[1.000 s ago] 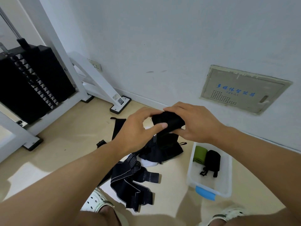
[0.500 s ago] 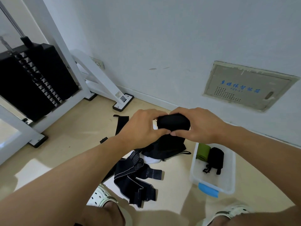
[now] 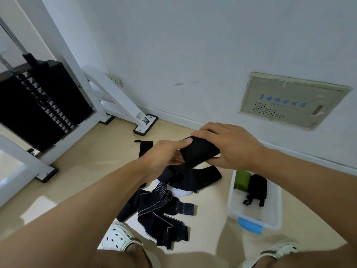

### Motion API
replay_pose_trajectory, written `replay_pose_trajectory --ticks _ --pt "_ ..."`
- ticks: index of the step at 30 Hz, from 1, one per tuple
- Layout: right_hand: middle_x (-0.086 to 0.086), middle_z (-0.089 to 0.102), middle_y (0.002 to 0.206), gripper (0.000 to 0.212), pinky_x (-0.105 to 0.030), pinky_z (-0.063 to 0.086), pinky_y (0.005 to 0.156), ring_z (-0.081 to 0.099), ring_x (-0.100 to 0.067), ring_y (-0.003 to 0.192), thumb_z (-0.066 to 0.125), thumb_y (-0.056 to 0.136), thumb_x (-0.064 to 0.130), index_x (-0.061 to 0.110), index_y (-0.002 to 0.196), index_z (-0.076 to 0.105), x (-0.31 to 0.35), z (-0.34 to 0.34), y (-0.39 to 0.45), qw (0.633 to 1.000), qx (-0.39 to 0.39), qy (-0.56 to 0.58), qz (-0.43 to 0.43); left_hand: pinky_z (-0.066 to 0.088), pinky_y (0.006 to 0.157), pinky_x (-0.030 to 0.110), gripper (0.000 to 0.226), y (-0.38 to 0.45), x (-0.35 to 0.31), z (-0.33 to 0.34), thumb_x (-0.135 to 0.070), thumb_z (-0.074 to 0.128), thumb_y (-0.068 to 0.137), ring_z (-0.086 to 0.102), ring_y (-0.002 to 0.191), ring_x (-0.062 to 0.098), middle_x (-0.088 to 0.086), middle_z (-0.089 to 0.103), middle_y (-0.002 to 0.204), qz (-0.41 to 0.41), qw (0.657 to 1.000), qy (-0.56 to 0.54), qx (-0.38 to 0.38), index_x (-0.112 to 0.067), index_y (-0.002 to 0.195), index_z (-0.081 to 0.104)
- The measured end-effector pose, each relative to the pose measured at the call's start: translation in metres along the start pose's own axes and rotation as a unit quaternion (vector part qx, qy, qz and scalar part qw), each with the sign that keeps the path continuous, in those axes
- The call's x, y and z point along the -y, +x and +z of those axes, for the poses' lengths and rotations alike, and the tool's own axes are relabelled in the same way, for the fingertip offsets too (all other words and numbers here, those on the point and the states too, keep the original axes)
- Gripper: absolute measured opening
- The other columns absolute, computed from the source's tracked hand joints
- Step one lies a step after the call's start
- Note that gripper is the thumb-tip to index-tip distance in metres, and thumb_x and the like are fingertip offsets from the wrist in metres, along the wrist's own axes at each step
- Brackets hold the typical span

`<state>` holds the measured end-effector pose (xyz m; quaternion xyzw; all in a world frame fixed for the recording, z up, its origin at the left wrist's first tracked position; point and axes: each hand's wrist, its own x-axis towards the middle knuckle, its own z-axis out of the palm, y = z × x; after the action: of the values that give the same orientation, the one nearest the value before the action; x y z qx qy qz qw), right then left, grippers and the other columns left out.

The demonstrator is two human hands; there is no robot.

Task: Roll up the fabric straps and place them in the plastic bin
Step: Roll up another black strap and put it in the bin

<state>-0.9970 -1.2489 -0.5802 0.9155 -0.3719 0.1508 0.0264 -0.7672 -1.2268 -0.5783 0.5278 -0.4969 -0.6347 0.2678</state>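
gripping a rolled black strap (image 3: 200, 152), left hand (image 3: 164, 158) and right hand (image 3: 229, 146) curl around it.

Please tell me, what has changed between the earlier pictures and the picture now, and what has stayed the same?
The black strap roll now lies more slanted between the hands, and more of its side shows. The left hand has its thumb along the roll's upper edge; the right hand still covers the roll's right end. Nothing was let go. The plastic bin with its green roll and black roll, and the loose straps on the floor, stayed as they were.
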Motion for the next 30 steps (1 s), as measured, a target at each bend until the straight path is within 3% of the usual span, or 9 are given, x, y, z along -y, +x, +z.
replay_pose_trajectory --ticks 2,5,9,13,16,20,22,25,30 --pt "0.007 0.063 0.119 0.065 -0.033 0.054 0.075 0.067 -0.019 0.097 0.054 0.077 0.051 0.03 0.139 0.05 0.0 -0.001 0.003 1.0 0.007 -0.023 0.0 0.054 0.103 0.036 0.033 -0.001 0.001 0.001 -0.044 0.064 0.099 0.074 0.103 0.016 0.002 0.079 0.109 0.045 0.996 0.057 -0.045 -0.018 0.115 0.075" --pt "0.016 0.065 0.116 0.065 -0.03 0.049 0.079 0.066 -0.013 0.102 0.047 0.078 0.062 0.04 0.139 0.048 0.005 -0.005 0.006 0.996 0.072 -0.018 0.047 0.048 0.097 0.018 0.026 -0.005 0.002 0.003 -0.045 0.075 0.09 0.066 0.101 -0.006 -0.018 0.074 0.108 0.152 0.956 0.214 -0.131 -0.033 0.113 0.074" --pt "0.02 0.066 0.109 0.052 -0.032 0.051 0.08 0.064 -0.008 0.101 0.057 0.08 0.066 0.05 0.129 0.05 0.006 -0.003 0.009 0.986 0.133 0.021 0.095 0.043 0.096 0.016 0.051 -0.004 0.008 0.003 -0.043 0.087 0.077 0.057 0.109 0.0 -0.018 0.066 0.114 0.249 0.876 0.395 -0.119 -0.029 0.123 0.069" --pt "0.018 0.07 0.1 0.048 -0.032 0.053 0.082 0.065 -0.01 0.093 0.064 0.079 0.064 0.049 0.124 0.055 0.007 -0.001 0.005 0.974 0.155 0.076 0.143 0.047 0.093 0.025 0.055 -0.003 0.007 0.009 -0.034 0.085 0.079 0.059 0.106 0.01 -0.008 0.066 0.116 0.251 0.848 0.454 -0.108 -0.022 0.129 0.065" --pt "0.019 0.069 0.101 0.049 -0.03 0.052 0.082 0.064 -0.008 0.092 0.068 0.078 0.062 0.048 0.122 0.052 0.007 -0.001 0.002 0.966 0.15 0.131 0.164 0.051 0.091 0.033 0.051 -0.006 0.001 0.011 -0.033 0.085 0.078 0.062 0.101 0.013 -0.006 0.069 0.112 0.236 0.849 0.456 -0.122 -0.022 0.124 0.067" --pt "0.015 0.064 0.096 0.051 -0.029 0.052 0.073 0.062 -0.005 0.084 0.073 0.081 0.055 0.045 0.12 0.043 0.007 -0.006 0.0 0.944 0.141 0.239 0.177 0.056 0.08 0.029 0.044 -0.009 -0.005 0.011 -0.04 0.081 0.081 0.066 0.091 0.01 -0.009 0.072 0.101 0.173 0.877 0.431 -0.119 -0.027 0.12 0.068" --pt "0.012 0.064 0.102 0.063 -0.031 0.056 0.077 0.063 -0.005 0.088 0.075 0.081 0.053 0.043 0.13 0.037 0.005 -0.011 0.001 0.937 0.129 0.27 0.179 0.055 0.072 0.023 0.036 -0.009 -0.005 0.01 -0.042 0.079 0.083 0.068 0.086 0.006 -0.01 0.072 0.094 0.137 0.908 0.376 -0.123 -0.028 0.115 0.07" --pt "0.022 0.056 0.106 0.091 -0.017 0.045 0.076 0.055 0.007 0.092 0.084 0.074 0.054 0.044 0.145 0.028 0.003 -0.017 0.004 0.938 0.143 0.262 0.179 0.056 0.068 0.022 0.025 -0.009 -0.008 0.008 -0.044 0.079 0.084 0.072 0.077 0.006 -0.006 0.076 0.085 0.105 0.943 0.29 -0.124 -0.027 0.102 0.075" --pt "0.018 0.061 0.116 0.093 -0.021 0.048 0.084 0.058 0.0 0.097 0.085 0.07 0.057 0.041 0.147 0.035 0.001 -0.016 0.002 0.937 0.147 0.263 0.176 0.06 0.087 0.039 0.027 -0.012 -0.009 0.003 -0.039 0.077 0.089 0.077 0.086 0.022 0.007 0.079 0.092 0.059 0.972 0.225 -0.044 -0.016 0.104 0.077"
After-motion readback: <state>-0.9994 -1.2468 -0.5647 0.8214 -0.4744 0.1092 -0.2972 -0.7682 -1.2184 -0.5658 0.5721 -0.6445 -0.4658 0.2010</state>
